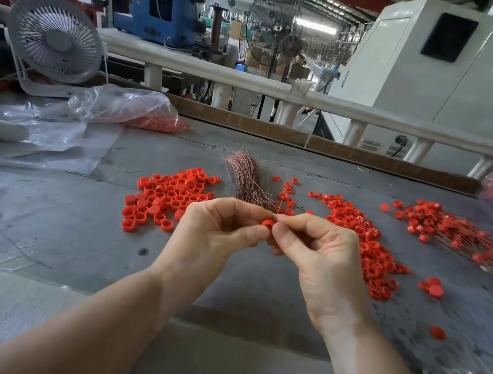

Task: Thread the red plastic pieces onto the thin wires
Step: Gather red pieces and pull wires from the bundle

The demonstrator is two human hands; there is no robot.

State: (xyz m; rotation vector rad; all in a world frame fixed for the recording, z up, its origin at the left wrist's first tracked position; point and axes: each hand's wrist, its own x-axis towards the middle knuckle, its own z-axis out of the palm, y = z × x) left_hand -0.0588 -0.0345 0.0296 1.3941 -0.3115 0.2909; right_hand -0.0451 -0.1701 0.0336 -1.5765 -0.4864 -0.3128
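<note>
Above the grey table [69,222], the left hand [214,233] pinches one red piece [268,223] between thumb and forefinger, while the right hand [319,251] pinches a thin wire [282,199] right at that piece — fingertips of both hands meeting. Just behind the piece lies the copper wire bundle [246,177]; to its left a heap of loose red pieces [165,196], to its right another heap [369,243], and farther right threaded pieces [456,231].
</note>
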